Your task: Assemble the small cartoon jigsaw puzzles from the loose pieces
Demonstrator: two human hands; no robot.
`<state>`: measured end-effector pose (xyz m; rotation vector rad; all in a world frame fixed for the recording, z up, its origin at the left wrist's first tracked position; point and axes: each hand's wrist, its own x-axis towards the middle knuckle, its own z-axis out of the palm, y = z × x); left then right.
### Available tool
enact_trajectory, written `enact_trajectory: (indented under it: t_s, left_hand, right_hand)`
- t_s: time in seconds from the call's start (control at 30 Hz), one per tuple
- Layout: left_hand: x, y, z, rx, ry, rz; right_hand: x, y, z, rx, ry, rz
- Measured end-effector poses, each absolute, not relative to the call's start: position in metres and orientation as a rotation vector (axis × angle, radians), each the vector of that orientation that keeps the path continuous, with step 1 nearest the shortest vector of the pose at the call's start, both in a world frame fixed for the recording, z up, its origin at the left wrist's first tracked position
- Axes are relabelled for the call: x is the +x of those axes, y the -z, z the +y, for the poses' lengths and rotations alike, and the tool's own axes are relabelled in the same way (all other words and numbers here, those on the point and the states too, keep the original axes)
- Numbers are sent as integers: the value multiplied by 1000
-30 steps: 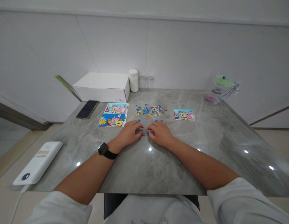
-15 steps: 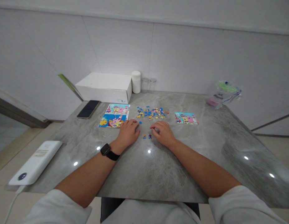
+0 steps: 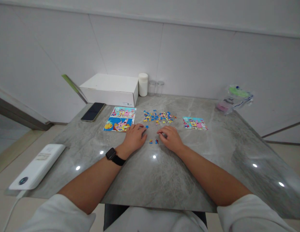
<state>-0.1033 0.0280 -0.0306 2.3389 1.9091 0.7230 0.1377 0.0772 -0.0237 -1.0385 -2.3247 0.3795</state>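
Note:
My left hand [image 3: 135, 138] rests on the grey table, fingers apart and holding nothing, its fingertips at the corner of the blue picture sheet [image 3: 117, 124]. A small blue puzzle piece [image 3: 147, 127] lies just beyond its fingertips. Opposite it, my right hand [image 3: 171, 138] lies with curled fingers, thumb near the index finger; whether anything is between them is too small to tell. Two small puzzle pieces, one yellow and blue [image 3: 151, 141] and one dark red and blue [image 3: 156, 141], lie between the hands. Behind them is a loose pile of puzzle pieces [image 3: 159, 117].
A small picture card [image 3: 195, 123] lies right of the pile. Left are a phone [image 3: 93, 111] and a white power bank [image 3: 37, 167] with a cable. A white box [image 3: 108, 91], white bottle [image 3: 143, 85] and two clear glasses [image 3: 156, 88] stand behind; a plastic bag [image 3: 233, 99] sits back right.
The whole view has shifted slightly. Both hands keep nearly the same places on the table, and the pieces have not visibly moved.

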Motion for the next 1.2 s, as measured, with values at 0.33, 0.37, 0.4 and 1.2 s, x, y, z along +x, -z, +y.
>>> enact_trajectory:
  t_s: [0.33, 0.37, 0.4, 1.2]
  left_hand:
    - [-101, 27, 27, 2324, -588, 1912]
    - [-100, 26, 27, 2316, -574, 1911]
    - [-100, 25, 27, 2311, -569, 1906]
    - [-94, 18, 29, 2149, -1262, 1365]
  right_hand:
    - [136, 24, 77, -1031, -395, -2321]
    - [136, 25, 77, -1028, -395, -2320]
    - [136, 25, 77, -1026, -393, -2320]
    - [137, 18, 73, -898, -391, -2092]
